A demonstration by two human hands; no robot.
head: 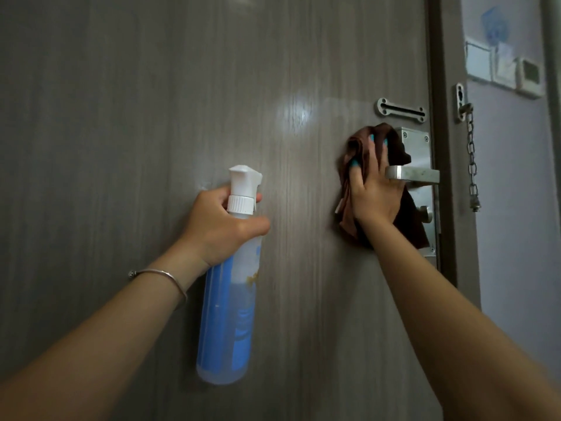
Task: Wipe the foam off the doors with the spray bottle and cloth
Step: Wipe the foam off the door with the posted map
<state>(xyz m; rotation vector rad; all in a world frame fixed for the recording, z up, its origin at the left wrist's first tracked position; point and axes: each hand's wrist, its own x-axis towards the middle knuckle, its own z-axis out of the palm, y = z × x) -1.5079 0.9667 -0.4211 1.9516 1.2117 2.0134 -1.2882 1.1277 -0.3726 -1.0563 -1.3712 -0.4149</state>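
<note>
A grey wood-grain door [151, 101] fills the view. My left hand [218, 226] grips the neck of a clear spray bottle [227, 314] with a blue label and white nozzle, held upright in front of the door. My right hand [373, 192] presses a brown cloth [349, 153] flat against the door with straight, spread fingers, just left of the metal lever handle [416, 174]. The handle's end passes over my fingers. A shiny wet patch [297, 113] shows above and left of the cloth. A small white trace of foam [202, 186] sits by my left hand.
A metal lock plate [420, 147] with a thumb-turn knob [426, 212] lies behind the handle. A chain-slot plate [400, 110] is mounted above. A door chain [472, 159] hangs on the frame at right. Wall switches [501, 69] and a pale wall lie beyond.
</note>
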